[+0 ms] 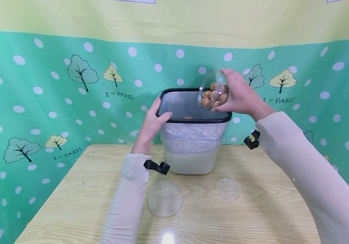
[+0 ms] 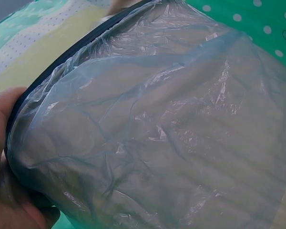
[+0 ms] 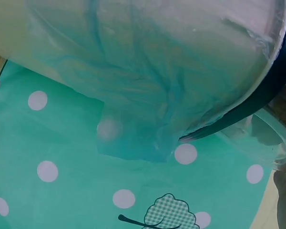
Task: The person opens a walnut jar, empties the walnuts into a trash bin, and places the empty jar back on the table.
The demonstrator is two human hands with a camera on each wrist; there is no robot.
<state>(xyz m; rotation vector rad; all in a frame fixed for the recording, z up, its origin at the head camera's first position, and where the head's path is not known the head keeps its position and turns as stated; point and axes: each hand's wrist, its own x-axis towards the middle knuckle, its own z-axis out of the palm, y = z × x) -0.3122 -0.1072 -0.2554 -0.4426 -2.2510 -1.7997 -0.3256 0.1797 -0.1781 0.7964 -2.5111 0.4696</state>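
Observation:
A white trash can [image 1: 189, 164] with a black rim stands upright, lined with a thin translucent plastic bag [image 1: 194, 137]. My left hand [image 1: 151, 123] grips its left rim, thumb over the front edge and fingers along the outside. Over the right side of the opening, my right hand [image 1: 242, 94] holds a clear plastic jar [image 1: 216, 77] on its side, mouth facing left. Several walnuts [image 1: 211, 96] lie inside the jar. A small brownish spot shows deep in the bin, too little to identify. The right wrist view catches only part of the jar [image 3: 260, 138], behind the rim.
On the wooden table [image 1: 80, 203] lie a large clear round lid [image 1: 165, 200] and a smaller clear one [image 1: 228, 189] in front of the bin. A clear container [image 1: 132, 136] is partly hidden behind my left wrist. A green dotted curtain [image 1: 55, 112] hangs behind.

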